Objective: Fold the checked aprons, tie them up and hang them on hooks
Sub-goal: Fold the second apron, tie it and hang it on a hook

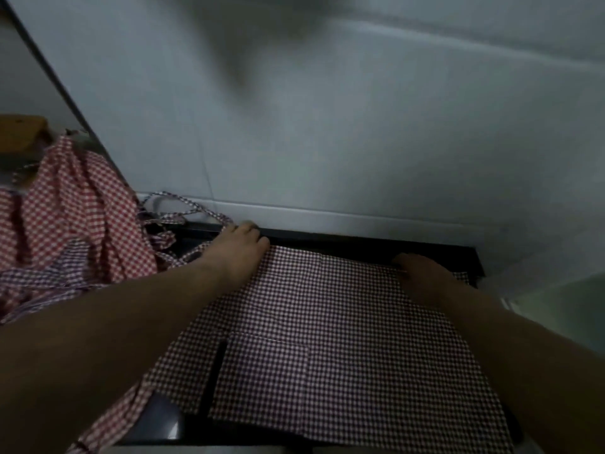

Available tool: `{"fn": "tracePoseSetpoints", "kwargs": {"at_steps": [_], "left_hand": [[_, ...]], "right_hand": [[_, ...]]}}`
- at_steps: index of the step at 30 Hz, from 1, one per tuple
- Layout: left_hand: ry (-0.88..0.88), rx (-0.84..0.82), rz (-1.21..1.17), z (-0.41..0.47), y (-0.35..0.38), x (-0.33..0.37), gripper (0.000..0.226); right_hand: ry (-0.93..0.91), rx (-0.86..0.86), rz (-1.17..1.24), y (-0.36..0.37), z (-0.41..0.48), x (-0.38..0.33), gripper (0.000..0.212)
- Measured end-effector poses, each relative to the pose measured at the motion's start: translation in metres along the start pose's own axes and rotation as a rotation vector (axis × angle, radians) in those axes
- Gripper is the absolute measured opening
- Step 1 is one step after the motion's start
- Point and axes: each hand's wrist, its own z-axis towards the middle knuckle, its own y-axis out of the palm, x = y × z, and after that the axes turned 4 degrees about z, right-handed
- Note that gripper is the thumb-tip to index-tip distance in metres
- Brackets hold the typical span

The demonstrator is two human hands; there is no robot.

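Observation:
A dark checked apron (314, 322) lies spread flat over a black surface (360, 247) in front of me. My left hand (240, 249) grips the apron's far left corner, fingers curled over the edge near its ties. My right hand (422, 273) holds the far right corner, fingers curled on the cloth. Both forearms reach across the fabric. A pocket seam shows in the near part of the apron.
A heap of red and purple checked aprons (65, 224) lies at the left, their ties (183, 208) trailing toward the wall. A white wall (360, 126) stands right behind the surface. A wooden piece (19, 132) shows at far left.

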Motion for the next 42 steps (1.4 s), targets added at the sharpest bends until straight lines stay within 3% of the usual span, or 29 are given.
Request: {"fn": "tracePoseSetpoints", "kwargs": {"at_steps": [4,8,13,17,20,23,25,27,32,35,38,42], "left_hand": [[-0.035,0.029,0.109,0.001,0.004,0.016,0.031],[-0.115,-0.160,0.002,-0.001,-0.005,0.021,0.035],[-0.204,-0.413,-0.160,0.004,-0.016,0.015,0.058],[0.002,-0.328,0.119,-0.003,-0.015,0.015,0.047],[0.194,-0.310,0.328,-0.018,-0.016,0.014,0.049],[0.082,-0.489,0.173,-0.039,-0.026,0.011,0.052],[0.049,-0.547,0.158,-0.056,-0.045,0.003,0.054],[-0.034,-0.493,0.146,-0.075,-0.061,-0.015,0.042],[-0.248,-0.053,0.153,-0.122,-0.151,-0.060,0.028],[-0.234,0.281,0.196,-0.153,-0.203,-0.078,0.019],[-0.137,0.453,0.230,-0.184,-0.215,-0.075,0.035],[-0.023,0.335,0.188,-0.209,-0.158,-0.040,0.042]], "right_hand": [[-0.057,-0.009,-0.052,0.005,0.017,0.016,0.054],[-0.068,-0.108,-0.074,-0.004,0.024,0.034,0.063],[-0.121,-0.268,-0.319,-0.002,0.014,0.051,0.040],[-0.136,-0.342,-0.179,0.012,0.004,0.057,0.027],[-0.085,-0.401,-0.131,0.019,-0.011,0.065,0.039],[-0.070,-0.439,-0.097,0.022,-0.027,0.069,0.028],[-0.120,-0.308,-0.074,0.015,-0.039,0.067,0.022],[-0.157,-0.047,-0.051,-0.001,-0.050,0.063,0.026],[-0.143,0.519,-0.039,-0.092,-0.115,0.030,0.018],[-0.186,0.760,-0.055,-0.146,-0.168,0.016,0.010],[-0.198,0.841,-0.130,-0.152,-0.201,0.017,0.009],[-0.239,0.733,-0.141,-0.078,-0.205,0.037,0.022]]}}
